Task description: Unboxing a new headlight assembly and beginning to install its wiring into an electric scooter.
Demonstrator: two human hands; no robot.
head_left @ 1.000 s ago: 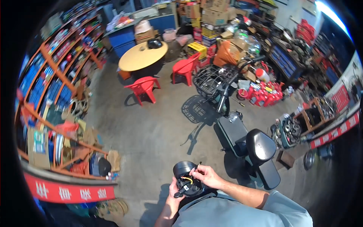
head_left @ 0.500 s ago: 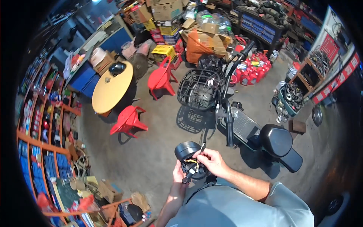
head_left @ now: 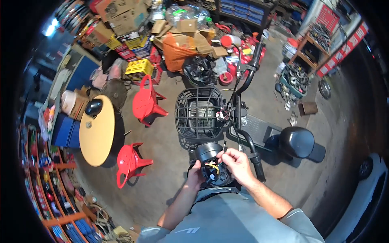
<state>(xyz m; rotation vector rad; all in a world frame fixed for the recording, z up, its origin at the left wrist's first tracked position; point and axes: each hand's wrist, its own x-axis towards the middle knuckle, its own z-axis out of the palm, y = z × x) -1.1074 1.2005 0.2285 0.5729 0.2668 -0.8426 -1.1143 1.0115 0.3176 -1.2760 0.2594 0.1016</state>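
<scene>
My left hand [head_left: 196, 176] grips a round black headlight housing [head_left: 208, 162] from below, with yellow and orange wires showing inside it. My right hand [head_left: 237, 163] rests on top of the housing, fingers pinched on a thin dark tool or wire end that sticks up. Just beyond stands a black electric scooter [head_left: 259, 129] with its handlebar [head_left: 246, 81], a black wire basket [head_left: 199, 112] at the front and a black seat [head_left: 297, 141].
A round wooden table [head_left: 96, 131] with a black helmet [head_left: 93, 107] stands at left, with two red plastic chairs [head_left: 146, 101] beside it. Cardboard boxes [head_left: 121, 16] and clutter fill the back. Parts shelves [head_left: 56, 202] line the lower left. A white vehicle [head_left: 366, 194] is at right.
The view has swung around toward the scooter, which now stands right in front of me. Both hands keep hold of the housing; the right hand has shifted slightly on its top.
</scene>
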